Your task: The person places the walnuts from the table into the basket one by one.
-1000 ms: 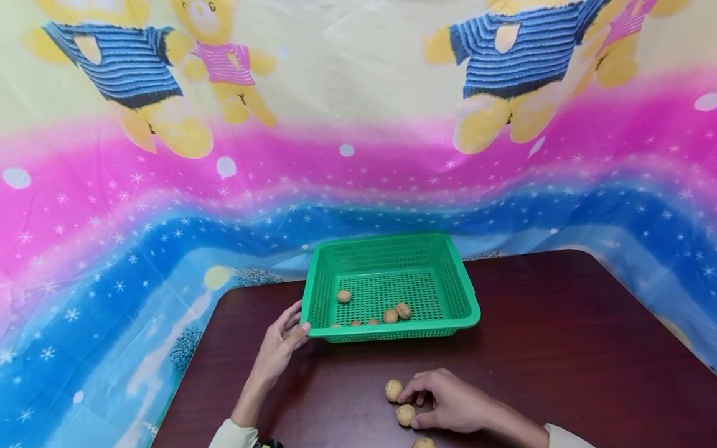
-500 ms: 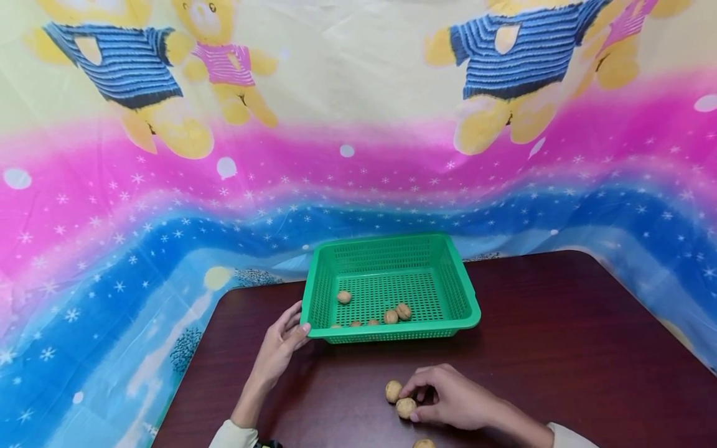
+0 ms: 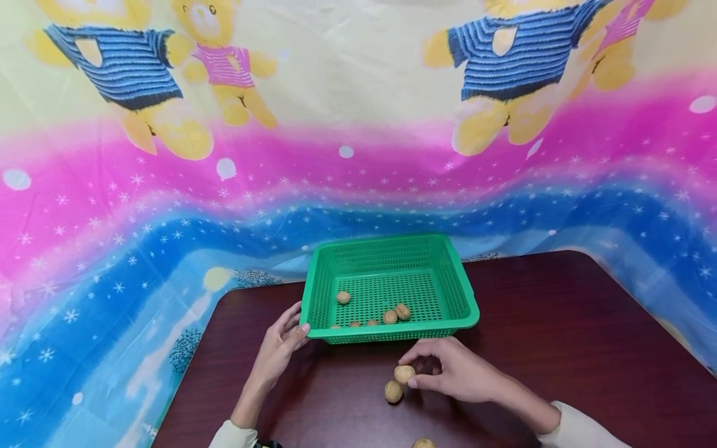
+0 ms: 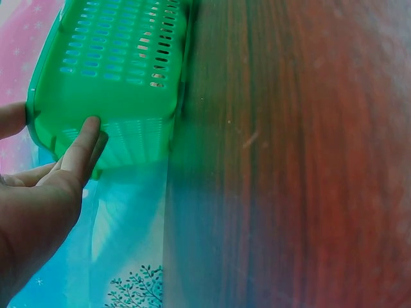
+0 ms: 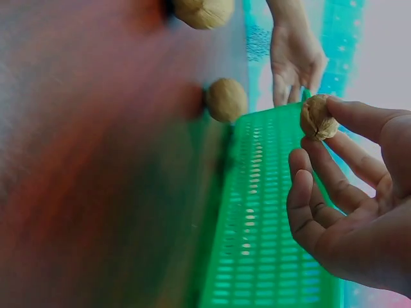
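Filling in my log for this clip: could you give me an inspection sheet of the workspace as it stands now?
Surface: dark reddish-brown table, wood-grained.
Job's things: perforated green basket with several walnuts inside, some partly hidden by its near wall; two loose walnuts on the table, one cut off by the head view's lower edge.
Clutter: nothing seen.
Hands: left hand holds the basket's near left corner; right hand pinches another walnut above the table.
Cables: nothing seen.
Surroundings: bear-printed cloth backdrop.
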Action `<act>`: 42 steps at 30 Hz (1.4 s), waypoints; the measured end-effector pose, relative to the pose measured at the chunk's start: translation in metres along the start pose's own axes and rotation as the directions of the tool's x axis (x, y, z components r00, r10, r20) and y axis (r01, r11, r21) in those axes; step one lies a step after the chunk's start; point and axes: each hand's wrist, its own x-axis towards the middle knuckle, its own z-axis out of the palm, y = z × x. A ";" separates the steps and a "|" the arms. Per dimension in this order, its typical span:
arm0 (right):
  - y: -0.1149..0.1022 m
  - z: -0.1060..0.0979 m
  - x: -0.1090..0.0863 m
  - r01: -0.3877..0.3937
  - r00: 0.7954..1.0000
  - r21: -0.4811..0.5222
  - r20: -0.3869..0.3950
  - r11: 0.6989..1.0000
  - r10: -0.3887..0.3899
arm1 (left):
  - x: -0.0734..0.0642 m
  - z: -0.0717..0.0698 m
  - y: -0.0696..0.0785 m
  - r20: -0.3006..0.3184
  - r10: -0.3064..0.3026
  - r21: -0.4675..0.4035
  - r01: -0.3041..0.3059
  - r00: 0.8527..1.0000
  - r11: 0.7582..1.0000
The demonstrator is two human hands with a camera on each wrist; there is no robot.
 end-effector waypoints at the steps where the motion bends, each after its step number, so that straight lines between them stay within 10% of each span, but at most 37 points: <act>1: -0.002 -0.003 0.001 -0.005 1.000 0.002 -0.001 1.000 0.005 | 0.000 0.000 0.000 0.000 0.000 0.001 0.000 1.000 1.000; 20: -0.001 -0.041 0.041 -0.041 0.983 -0.044 -0.181 0.998 0.032 | -0.001 0.001 0.002 -0.011 0.002 0.015 -0.002 1.000 1.000; 42: 0.034 -0.038 0.105 -0.185 0.979 0.022 -0.088 0.983 0.186 | -0.001 0.000 0.001 -0.006 0.006 0.021 -0.005 1.000 1.000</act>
